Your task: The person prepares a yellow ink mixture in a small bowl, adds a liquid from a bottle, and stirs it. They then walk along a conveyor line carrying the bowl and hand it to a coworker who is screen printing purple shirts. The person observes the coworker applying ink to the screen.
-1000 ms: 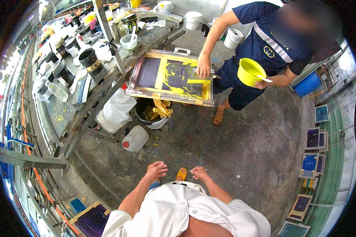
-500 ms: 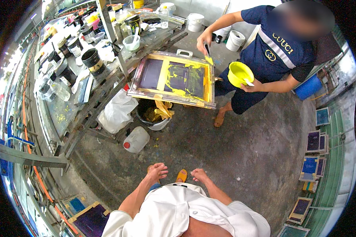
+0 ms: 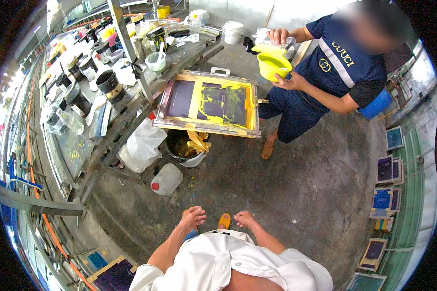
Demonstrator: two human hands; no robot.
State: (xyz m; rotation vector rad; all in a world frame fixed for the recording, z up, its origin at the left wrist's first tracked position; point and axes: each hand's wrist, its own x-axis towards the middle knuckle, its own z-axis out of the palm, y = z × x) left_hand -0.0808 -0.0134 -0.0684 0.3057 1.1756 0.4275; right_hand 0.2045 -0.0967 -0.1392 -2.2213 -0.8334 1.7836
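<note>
My left hand (image 3: 194, 217) hangs low at the front, fingers loosely bent and apart, holding nothing. My right hand (image 3: 244, 219) hangs beside it, fingers loosely curled and empty, over a yellow sandal (image 3: 224, 219) on my foot. Ahead, a framed screen (image 3: 178, 97) smeared with yellow ink rests above a black bucket (image 3: 177, 148). To its right a co-worker in dark blue (image 3: 306, 106) holds a yellow bowl (image 3: 272, 68) in one hand and, with the other, a yellow-coated scraper (image 3: 267, 49) over the bowl. A white jug (image 3: 169, 180) with a red cap stands on the floor.
A metal bench (image 3: 75, 153) crowded with tubs and bottles lines the left, with an upright post (image 3: 126, 43). A white plastic bag (image 3: 138, 148) lies beneath it. Small screens (image 3: 384, 169) lean along the right edge, more (image 3: 104, 274) at lower left. A blue drum (image 3: 373, 104) stands behind the co-worker.
The co-worker's scraper has lifted from the screen and now sits over the bowl, which has moved up and left. My hands stay almost where they were.
</note>
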